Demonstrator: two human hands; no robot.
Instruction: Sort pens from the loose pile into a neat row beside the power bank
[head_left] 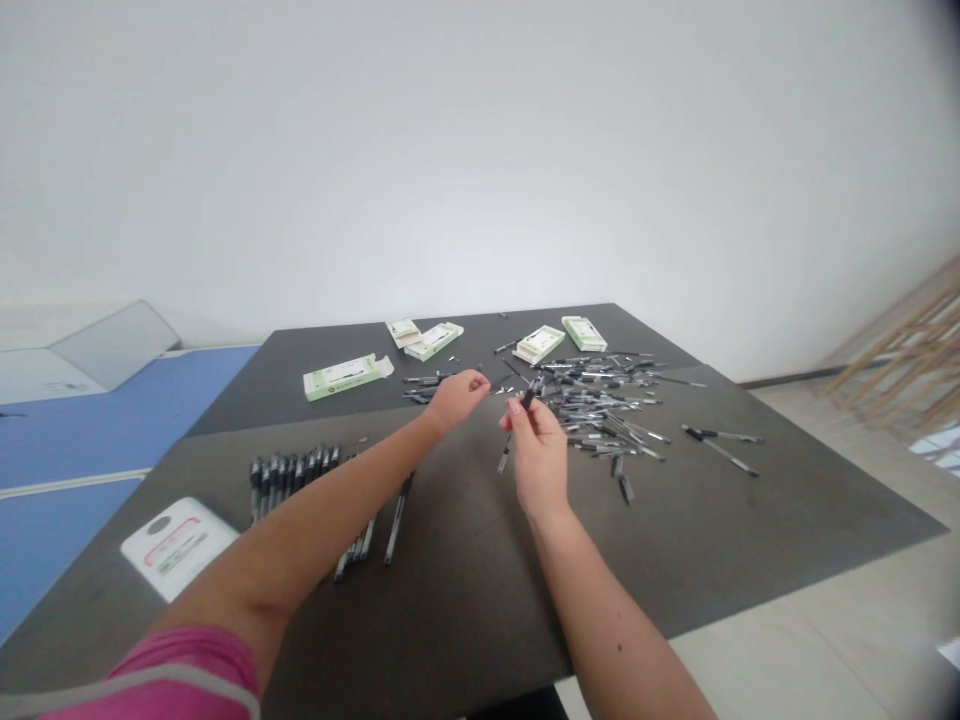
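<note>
Right hand (536, 455): gripping a black pen (528, 398) between thumb and fingers, above the table.
Left hand (452, 400): fingers curled; cannot tell if holding anything.
Beside them: heap of loose pens (600, 410) on a dark table (675, 530).

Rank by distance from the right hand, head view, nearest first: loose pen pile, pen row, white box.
From the right hand:
1. Loose pen pile, just to its right.
2. Row of pens, farther left.
3. White box, farthest left.
</note>
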